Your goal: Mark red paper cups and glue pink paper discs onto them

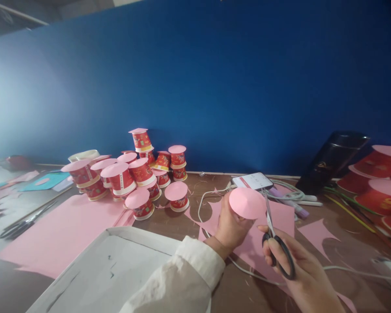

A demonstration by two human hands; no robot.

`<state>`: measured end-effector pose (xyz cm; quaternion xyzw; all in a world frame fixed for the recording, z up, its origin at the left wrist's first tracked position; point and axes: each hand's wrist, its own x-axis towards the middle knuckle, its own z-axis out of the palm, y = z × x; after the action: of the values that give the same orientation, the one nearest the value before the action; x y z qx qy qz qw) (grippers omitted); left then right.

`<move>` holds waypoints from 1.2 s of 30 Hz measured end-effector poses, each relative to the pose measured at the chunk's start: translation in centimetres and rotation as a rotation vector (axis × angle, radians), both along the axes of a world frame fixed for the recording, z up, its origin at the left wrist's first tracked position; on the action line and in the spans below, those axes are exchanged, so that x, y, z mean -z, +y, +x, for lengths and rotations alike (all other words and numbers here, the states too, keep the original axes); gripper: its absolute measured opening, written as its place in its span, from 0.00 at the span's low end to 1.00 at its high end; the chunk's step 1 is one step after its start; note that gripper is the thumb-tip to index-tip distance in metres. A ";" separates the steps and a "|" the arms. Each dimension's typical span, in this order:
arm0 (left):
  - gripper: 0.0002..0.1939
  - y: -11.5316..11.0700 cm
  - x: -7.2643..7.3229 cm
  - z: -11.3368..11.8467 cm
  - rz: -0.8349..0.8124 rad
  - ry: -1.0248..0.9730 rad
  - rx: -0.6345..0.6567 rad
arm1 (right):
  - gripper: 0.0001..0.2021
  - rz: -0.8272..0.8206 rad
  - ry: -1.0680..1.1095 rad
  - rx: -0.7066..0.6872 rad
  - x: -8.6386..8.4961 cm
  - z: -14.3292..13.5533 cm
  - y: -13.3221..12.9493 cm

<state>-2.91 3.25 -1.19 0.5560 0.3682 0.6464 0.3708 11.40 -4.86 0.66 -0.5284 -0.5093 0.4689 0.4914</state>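
My left hand (232, 230) is wrapped around what appears to be a paper cup, almost wholly hidden by the fingers. On its top lies a round pink paper disc (247, 203), tilted toward me. In my right hand (299, 263) are scissors (288, 262) with black handles, fingers through the loops. Their blades point up beside the disc's right edge; whether they touch it I cannot tell. Beneath both hands are a cut pink sheet (257, 252) and a pink offcut (317, 237).
Red paper cups (120, 180) with pink tops stand grouped and stacked at left, more cups (382, 198) at right. Around lie a white tray (133, 261), pink sheets (61, 230), a phone (252, 181), white cables (200, 208), other scissors (22, 226) and a black bottle (329, 163). A blue partition (215, 87) rises behind.
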 end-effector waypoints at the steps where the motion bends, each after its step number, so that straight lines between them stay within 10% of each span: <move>1: 0.36 0.0 0.1 0.0 0.003 -0.003 0.002 | 0.25 0.000 -0.001 -0.002 0.0 0.0 0.0; 36: 0.42 0.3 0.3 -0.2 -0.050 0.003 -0.007 | 0.26 -0.058 -0.005 0.010 -0.6 -0.1 -0.3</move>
<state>-3.12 3.55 -1.45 0.5462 0.3866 0.6376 0.3817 11.32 -5.19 1.28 -0.5460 -0.4941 0.4799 0.4770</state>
